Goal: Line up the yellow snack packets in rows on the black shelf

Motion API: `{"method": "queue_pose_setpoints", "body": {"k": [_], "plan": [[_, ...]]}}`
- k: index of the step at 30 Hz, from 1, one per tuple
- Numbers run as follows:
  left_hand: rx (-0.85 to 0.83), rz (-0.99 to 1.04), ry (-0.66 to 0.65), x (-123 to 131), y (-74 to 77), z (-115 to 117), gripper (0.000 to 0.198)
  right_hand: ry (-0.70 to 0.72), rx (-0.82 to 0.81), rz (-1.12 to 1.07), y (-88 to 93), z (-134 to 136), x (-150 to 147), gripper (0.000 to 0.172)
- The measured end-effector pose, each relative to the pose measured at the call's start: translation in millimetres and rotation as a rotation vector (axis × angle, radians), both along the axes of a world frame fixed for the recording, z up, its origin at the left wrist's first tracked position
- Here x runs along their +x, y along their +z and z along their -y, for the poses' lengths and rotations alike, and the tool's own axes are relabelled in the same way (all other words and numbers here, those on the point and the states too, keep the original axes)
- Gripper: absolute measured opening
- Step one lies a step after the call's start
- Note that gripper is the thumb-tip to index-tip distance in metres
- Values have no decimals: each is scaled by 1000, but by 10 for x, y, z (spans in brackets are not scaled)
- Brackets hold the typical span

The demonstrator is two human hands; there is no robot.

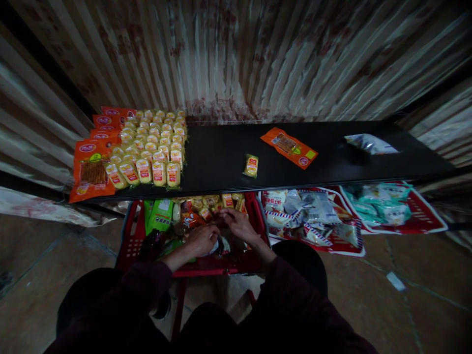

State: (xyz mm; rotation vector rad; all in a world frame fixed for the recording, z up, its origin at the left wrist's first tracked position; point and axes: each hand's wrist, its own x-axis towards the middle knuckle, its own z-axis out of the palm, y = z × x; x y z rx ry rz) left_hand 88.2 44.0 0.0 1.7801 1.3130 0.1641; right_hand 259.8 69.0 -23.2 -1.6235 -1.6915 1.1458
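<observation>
Both hands are working inside the red basket point(206, 272) at centre frame, below the tabletop point(221, 157). The left hand point(201, 240) is curling, grip unclear; the right hand point(239, 225) is lying spread on packets point(206, 204) just ahead.

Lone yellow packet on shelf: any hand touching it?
No, the packet lies alone on the shelf; left hand and right hand are down in the red basket.

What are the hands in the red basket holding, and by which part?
Cannot tell: left hand and right hand reach among snack packets in the red basket; any grip is hidden.
</observation>
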Motion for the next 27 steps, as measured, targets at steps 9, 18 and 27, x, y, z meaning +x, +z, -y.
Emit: {"method": "queue_pose_setpoints", "body": {"k": [9, 18, 27], "plan": [[-430, 745, 772, 256, -225, -353, 21, -148, 76, 565, 117, -216, 73, 32], [-376, 610, 935, 617, -371, -535, 28, -118, -61, 555, 125, -268, 60, 41], [-306, 673, 964, 659, -513, -556, 31, -99, -101, 439, 40, -289, 12, 40]]}}
